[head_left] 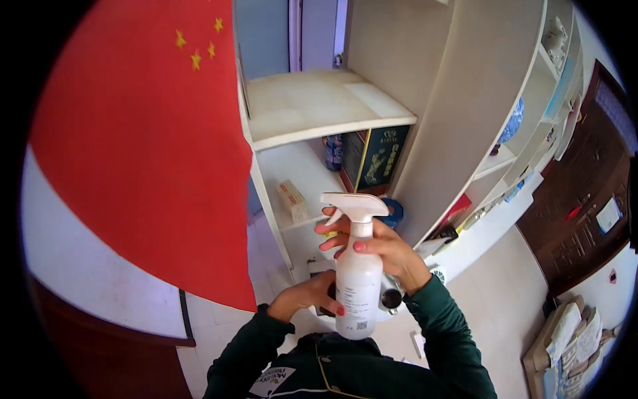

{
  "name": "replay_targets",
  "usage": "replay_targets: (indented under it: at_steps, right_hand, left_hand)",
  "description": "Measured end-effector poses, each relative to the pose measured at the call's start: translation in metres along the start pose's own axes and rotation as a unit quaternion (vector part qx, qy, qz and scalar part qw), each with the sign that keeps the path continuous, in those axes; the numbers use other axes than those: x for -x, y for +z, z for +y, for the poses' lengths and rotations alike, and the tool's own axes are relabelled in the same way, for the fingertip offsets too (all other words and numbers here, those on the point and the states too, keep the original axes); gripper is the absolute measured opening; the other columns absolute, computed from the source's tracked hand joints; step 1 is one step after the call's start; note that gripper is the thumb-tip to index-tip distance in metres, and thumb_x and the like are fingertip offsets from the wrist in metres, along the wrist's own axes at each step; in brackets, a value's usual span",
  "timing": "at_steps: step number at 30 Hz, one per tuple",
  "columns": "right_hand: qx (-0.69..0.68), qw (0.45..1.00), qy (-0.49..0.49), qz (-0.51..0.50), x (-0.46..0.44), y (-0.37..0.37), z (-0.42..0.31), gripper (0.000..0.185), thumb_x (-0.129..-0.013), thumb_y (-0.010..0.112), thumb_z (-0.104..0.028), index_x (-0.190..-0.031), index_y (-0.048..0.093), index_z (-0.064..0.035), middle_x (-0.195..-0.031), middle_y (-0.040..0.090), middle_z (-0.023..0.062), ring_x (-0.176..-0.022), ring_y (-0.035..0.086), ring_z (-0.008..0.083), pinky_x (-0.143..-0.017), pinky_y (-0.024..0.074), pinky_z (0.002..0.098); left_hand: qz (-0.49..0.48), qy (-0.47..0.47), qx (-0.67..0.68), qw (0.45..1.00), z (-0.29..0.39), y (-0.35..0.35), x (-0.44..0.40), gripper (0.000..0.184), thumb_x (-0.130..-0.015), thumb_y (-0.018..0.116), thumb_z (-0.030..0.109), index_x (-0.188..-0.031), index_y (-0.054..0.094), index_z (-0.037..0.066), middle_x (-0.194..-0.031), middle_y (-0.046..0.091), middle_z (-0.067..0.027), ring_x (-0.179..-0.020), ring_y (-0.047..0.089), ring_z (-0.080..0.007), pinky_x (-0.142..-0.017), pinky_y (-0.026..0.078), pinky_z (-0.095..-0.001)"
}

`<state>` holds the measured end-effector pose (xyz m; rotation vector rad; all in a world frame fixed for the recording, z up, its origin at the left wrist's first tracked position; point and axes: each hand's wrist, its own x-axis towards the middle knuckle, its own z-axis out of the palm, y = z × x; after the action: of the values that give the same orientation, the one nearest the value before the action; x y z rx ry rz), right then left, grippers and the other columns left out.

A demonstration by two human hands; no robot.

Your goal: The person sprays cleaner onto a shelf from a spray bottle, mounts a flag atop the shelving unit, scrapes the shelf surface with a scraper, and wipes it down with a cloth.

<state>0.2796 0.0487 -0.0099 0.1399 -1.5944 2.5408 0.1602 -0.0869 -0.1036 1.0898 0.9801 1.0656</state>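
A white spray bottle [359, 282] with a white trigger head stands upright in front of my chest, its printed label and square code facing me. My right hand [393, 251] is wrapped around the neck and upper body, thumb in front, with some fingers showing on the far side below the trigger. Lower down, my left hand [311, 292] grips the side of the bottle, its thumb on the front of the label. The left fingers are mostly hidden behind the bottle.
Ahead stands a cream shelf unit [319, 100] holding a small box [291, 199], a dark green box [383, 158] and a blue can-like container [333, 153]. A red flag [146, 133] hangs at left. A metal cup [391, 300] sits below my right hand. A brown door [585, 179] is far right.
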Motion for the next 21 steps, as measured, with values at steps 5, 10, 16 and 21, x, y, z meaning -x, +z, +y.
replay_targets:
  at_steps: [5, 10, 16, 21]
  right_hand:
    - [0.144, 0.986, -0.05, 0.071, -0.017, 0.014, -0.068, 0.051, -0.076, 0.058, -0.004, -0.124, 0.04, -0.0035, -0.115, 0.051, 0.0104, -0.081, 0.062, 0.0209, -0.068, 0.0526, 0.0327]
    - [0.367, 0.906, -0.056, 0.203, -0.063, -0.026, -0.156, 0.045, -0.074, 0.063, -0.01, -0.115, 0.046, -0.0004, -0.102, 0.058, 0.0095, -0.074, 0.062, 0.0186, -0.061, 0.0505, 0.0315]
    - [0.458, 0.841, 0.056, 0.282, -0.097, -0.043, -0.183, 0.057, -0.074, 0.071, -0.033, -0.115, 0.047, -0.0031, -0.105, 0.056, 0.011, -0.074, 0.06, 0.0195, -0.062, 0.0506, 0.0333]
    - [0.486, 0.84, 0.069, 0.231, -0.108, -0.068, -0.183, 0.071, -0.065, 0.075, -0.048, -0.111, 0.048, -0.0011, -0.096, 0.057, 0.0113, -0.075, 0.059, 0.0192, -0.062, 0.0506, 0.0343]
  left_hand:
    - [0.04, 0.09, 0.087, 0.991, 0.025, 0.0, -0.026, 0.074, -0.06, 0.081, 0.026, -0.118, 0.046, -0.002, -0.105, 0.055, -0.0061, -0.098, 0.05, -0.0143, -0.084, 0.041, -0.0264]
    - [0.429, 0.324, -0.516, 0.666, 0.104, -0.048, -0.023, 0.027, -0.065, 0.069, 0.006, -0.091, 0.063, 0.006, -0.086, 0.056, -0.0074, -0.082, 0.054, -0.0169, -0.072, 0.044, -0.0281]
    - [0.249, 0.299, -0.891, 0.234, 0.15, -0.129, 0.007, 0.042, -0.057, 0.071, 0.018, -0.097, 0.059, 0.01, -0.091, 0.05, -0.0075, -0.076, 0.051, -0.0247, -0.064, 0.044, -0.0357]
    - [0.228, 0.313, -0.901, 0.195, 0.147, -0.144, -0.002, 0.048, -0.056, 0.07, 0.027, -0.099, 0.058, 0.011, -0.092, 0.051, -0.0078, -0.072, 0.049, -0.0218, -0.06, 0.044, -0.0346]
